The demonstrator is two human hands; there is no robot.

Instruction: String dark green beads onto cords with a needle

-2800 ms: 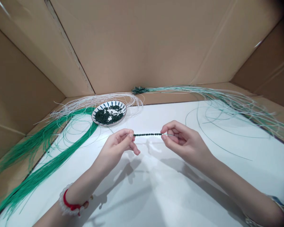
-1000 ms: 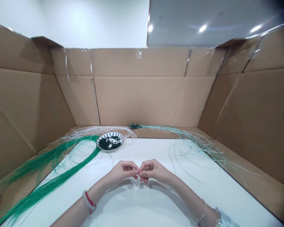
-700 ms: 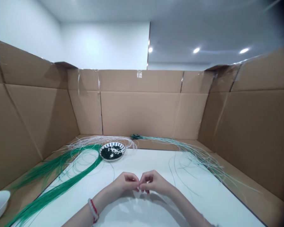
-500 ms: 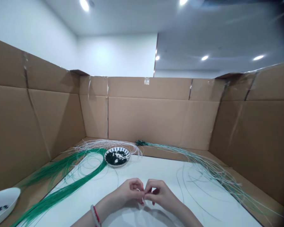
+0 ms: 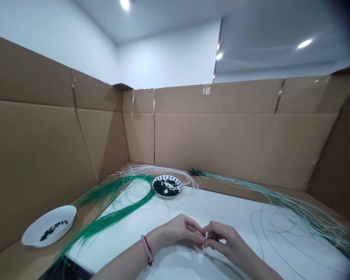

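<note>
Above the white board, my left hand and my right hand meet fingertip to fingertip. Both are closed in a pinch, thumbs against forefingers. A tiny pale bit shows where the fingertips touch, but it is too small to name. A red and white bracelet circles my left wrist. Beyond the hands stands a patterned dish holding small dark green pieces. Loose thin strands curve over the board to the right of my right hand.
Long green strands bend across the board's left side, with white strands behind. A tied pale green bundle runs along the back and right. A white bowl with dark bits sits left. Cardboard walls enclose the table.
The view has swung left and tilted, so things appear further right and the white bowl shows whole. My hands remain pinched together, with the left fingers now more extended over the meeting point.
</note>
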